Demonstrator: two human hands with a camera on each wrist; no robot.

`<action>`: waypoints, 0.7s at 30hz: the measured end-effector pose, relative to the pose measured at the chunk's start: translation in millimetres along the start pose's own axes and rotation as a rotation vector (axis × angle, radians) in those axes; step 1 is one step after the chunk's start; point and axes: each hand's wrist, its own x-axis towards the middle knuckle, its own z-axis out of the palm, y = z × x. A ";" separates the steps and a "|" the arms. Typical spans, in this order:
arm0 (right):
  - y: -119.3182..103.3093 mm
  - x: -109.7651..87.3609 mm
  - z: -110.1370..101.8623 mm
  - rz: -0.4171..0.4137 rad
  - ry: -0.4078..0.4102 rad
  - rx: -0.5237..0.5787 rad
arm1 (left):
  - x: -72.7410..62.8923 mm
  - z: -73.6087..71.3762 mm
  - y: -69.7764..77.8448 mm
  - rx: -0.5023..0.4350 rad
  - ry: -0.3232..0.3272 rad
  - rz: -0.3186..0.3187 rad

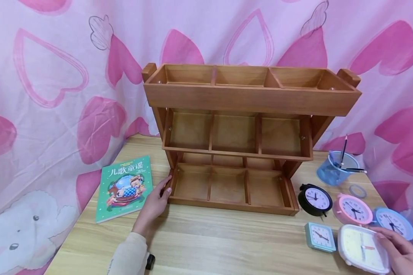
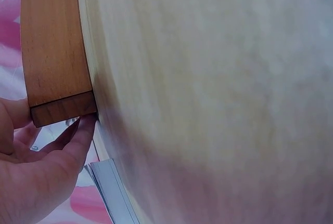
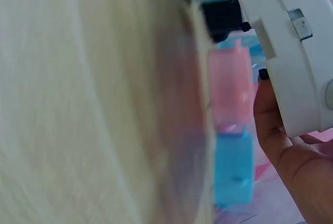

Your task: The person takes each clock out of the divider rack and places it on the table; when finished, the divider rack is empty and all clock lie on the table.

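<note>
A brown wooden three-tier rack (image 1: 247, 100) with divided compartments stands on the table. At its lower left end, my left hand (image 1: 154, 208) grips the side, thumb on one face and fingers on the other, as the left wrist view shows at the rack's corner (image 2: 60, 52). My right hand (image 1: 406, 253) holds a white square alarm clock (image 1: 354, 248) by its right edge. In the right wrist view the clock's white casing (image 3: 296, 78) is above the table, tilted. Beside it sits a small teal square clock (image 1: 321, 236).
Behind the held clock are a black round clock (image 1: 316, 199), a pink clock (image 1: 353, 209) and a blue clock (image 1: 395, 223). A blue mesh pen cup (image 1: 332, 172) and a tape ring (image 1: 358, 191) lie farther back. A green book (image 1: 125, 189) lies left of the rack.
</note>
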 end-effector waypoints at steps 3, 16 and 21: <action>9.1 7.8 -1.1 -0.014 -0.066 -0.143 | -0.1 -0.5 0.4 -0.003 -0.003 0.000; 20.0 25.6 14.0 0.165 -0.167 -0.164 | -1.4 -2.7 0.2 0.002 -0.007 0.004; 16.6 26.1 14.6 0.177 -0.222 -0.212 | -1.2 -2.5 -0.1 0.005 -0.004 0.014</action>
